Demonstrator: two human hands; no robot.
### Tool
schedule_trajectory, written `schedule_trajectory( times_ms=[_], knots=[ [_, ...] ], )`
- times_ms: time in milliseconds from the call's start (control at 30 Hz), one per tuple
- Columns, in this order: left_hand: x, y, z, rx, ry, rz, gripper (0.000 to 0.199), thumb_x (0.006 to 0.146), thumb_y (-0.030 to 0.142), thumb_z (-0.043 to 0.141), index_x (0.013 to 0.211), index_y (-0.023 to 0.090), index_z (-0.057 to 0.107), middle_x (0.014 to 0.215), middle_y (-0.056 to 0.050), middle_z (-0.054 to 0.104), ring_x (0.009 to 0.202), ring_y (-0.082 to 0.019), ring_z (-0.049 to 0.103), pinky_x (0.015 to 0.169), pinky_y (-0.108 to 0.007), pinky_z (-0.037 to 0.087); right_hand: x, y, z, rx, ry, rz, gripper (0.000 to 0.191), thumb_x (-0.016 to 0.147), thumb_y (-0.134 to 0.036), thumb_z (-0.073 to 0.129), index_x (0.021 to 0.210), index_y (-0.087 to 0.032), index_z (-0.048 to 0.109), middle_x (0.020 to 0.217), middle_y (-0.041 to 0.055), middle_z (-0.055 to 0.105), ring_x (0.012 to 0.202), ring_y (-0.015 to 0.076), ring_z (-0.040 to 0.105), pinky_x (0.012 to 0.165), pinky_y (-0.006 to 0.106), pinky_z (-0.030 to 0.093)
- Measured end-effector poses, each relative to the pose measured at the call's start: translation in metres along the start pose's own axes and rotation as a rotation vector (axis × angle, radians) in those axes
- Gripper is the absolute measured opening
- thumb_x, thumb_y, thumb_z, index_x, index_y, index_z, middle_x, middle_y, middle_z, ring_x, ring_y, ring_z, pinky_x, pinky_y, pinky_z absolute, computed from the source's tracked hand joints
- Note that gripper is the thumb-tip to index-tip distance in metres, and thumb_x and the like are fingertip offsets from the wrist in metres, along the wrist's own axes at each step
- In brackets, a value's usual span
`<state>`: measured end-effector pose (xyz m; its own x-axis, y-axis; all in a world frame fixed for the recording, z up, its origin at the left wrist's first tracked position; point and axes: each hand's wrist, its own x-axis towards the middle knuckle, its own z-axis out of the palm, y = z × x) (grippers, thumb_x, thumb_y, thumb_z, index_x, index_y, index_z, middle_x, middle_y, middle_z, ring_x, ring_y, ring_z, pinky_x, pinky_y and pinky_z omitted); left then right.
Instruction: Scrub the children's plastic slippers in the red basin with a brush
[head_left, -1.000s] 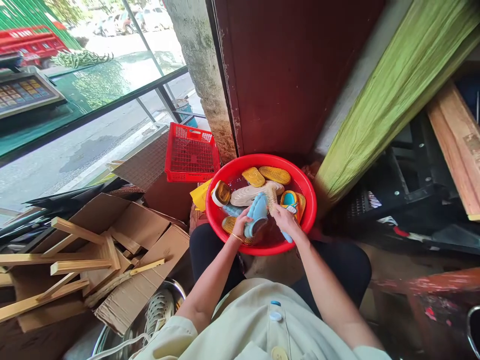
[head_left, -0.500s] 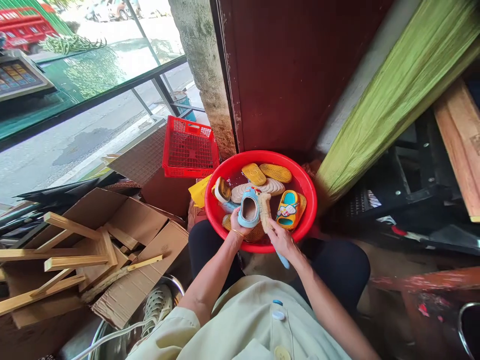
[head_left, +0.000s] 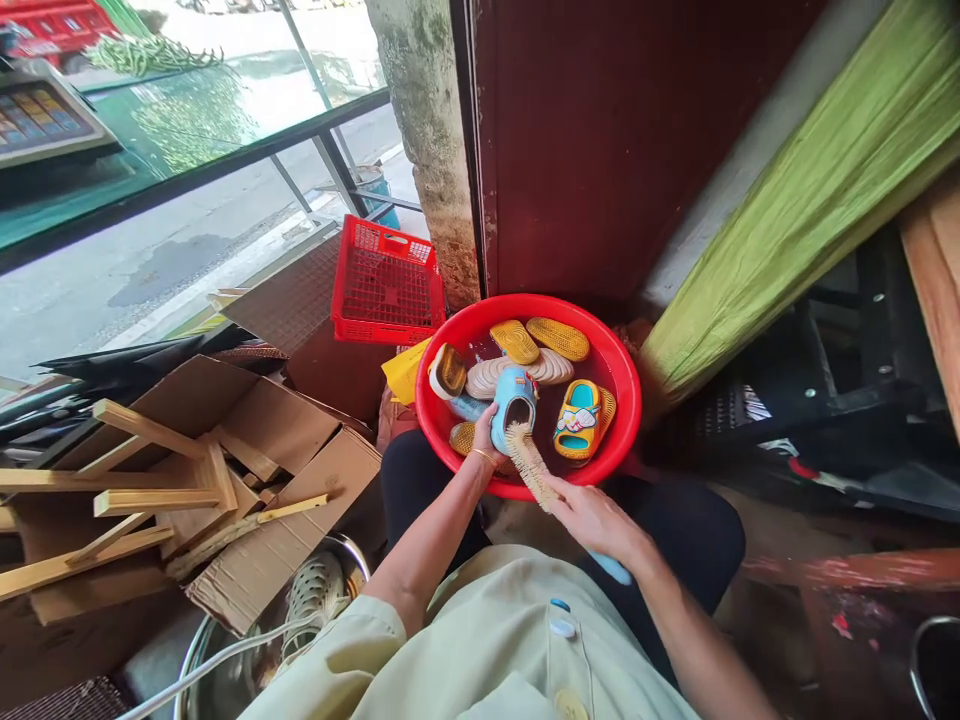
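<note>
Blue shoe point(head_left: 505, 396), centre of frame, over red basin point(head_left: 630, 395): left hand point(head_left: 488, 432), grip closed around its side. Brush point(head_left: 531, 464): right hand point(head_left: 595, 515), grip closed on handle; bristles, formerly beside the shoe, now at its opening, scrubbing apparently turned inward.

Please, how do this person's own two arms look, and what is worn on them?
The left arm has a loose, pale cream sleeve ending near the elbow, and a thin gold-coloured bracelet at the wrist. The right arm is bare as far as it shows.
</note>
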<state>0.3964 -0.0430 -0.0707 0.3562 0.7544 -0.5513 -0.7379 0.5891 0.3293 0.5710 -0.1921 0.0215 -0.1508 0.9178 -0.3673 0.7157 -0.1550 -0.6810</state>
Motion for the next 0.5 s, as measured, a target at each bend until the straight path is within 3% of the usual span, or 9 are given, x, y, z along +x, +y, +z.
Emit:
schedule_trajectory(
  times_ms=[100, 233, 333, 400, 500],
  knots=[
    [0.001, -0.007, 0.001, 0.094, 0.010, 0.058, 0.038, 0.083, 0.041, 0.076, 0.108, 0.012, 0.072, 0.087, -0.008, 0.078, 0.079, -0.025, 0.075, 0.092, -0.042, 0.060, 0.021, -0.004, 0.002, 0.043, 0.009, 0.002, 0.043, 0.101, -0.041, 0.054, 0.140, -0.032, 0.068, 0.107, 0.0053, 0.081, 0.094, 0.0236, 0.075, 0.081, 0.029, 0.053],
    [-0.004, -0.013, 0.006, 0.190, -0.030, 0.072, 0.046, 0.082, 0.042, 0.079, 0.117, 0.014, 0.071, 0.094, -0.009, 0.079, 0.087, -0.026, 0.076, 0.091, -0.042, 0.060, 0.090, -0.019, -0.005, 0.037, 0.116, 0.061, 0.032, 0.099, -0.032, 0.051, 0.120, -0.023, 0.074, 0.097, 0.0068, 0.079, 0.086, 0.0212, 0.071, 0.076, 0.026, 0.050],
    [-0.007, -0.013, 0.009, 0.213, -0.033, 0.103, 0.046, 0.083, 0.039, 0.079, 0.123, 0.017, 0.070, 0.102, -0.009, 0.079, 0.095, -0.026, 0.075, 0.093, -0.040, 0.059, 0.123, -0.028, -0.008, 0.027, 0.133, 0.063, 0.032, 0.098, -0.024, 0.045, 0.114, -0.015, 0.072, 0.095, 0.0111, 0.078, 0.081, 0.0202, 0.068, 0.073, 0.027, 0.048],
    [-0.006, -0.012, 0.009, 0.214, -0.015, 0.097, 0.047, 0.082, 0.039, 0.080, 0.123, 0.017, 0.070, 0.102, -0.009, 0.079, 0.096, -0.026, 0.075, 0.093, -0.039, 0.059, 0.126, -0.026, -0.008, 0.027, 0.108, 0.040, 0.030, 0.098, -0.024, 0.045, 0.108, -0.015, 0.072, 0.094, 0.0104, 0.077, 0.079, 0.0191, 0.067, 0.073, 0.026, 0.047],
    [-0.004, -0.010, 0.007, 0.212, -0.002, 0.061, 0.049, 0.081, 0.041, 0.080, 0.122, 0.016, 0.070, 0.099, -0.008, 0.079, 0.094, -0.026, 0.075, 0.091, -0.039, 0.059, 0.107, -0.013, -0.010, 0.041, 0.027, 0.007, 0.029, 0.098, -0.029, 0.049, 0.102, -0.018, 0.076, 0.086, 0.0050, 0.076, 0.075, 0.0176, 0.066, 0.072, 0.026, 0.049]
  ],
)
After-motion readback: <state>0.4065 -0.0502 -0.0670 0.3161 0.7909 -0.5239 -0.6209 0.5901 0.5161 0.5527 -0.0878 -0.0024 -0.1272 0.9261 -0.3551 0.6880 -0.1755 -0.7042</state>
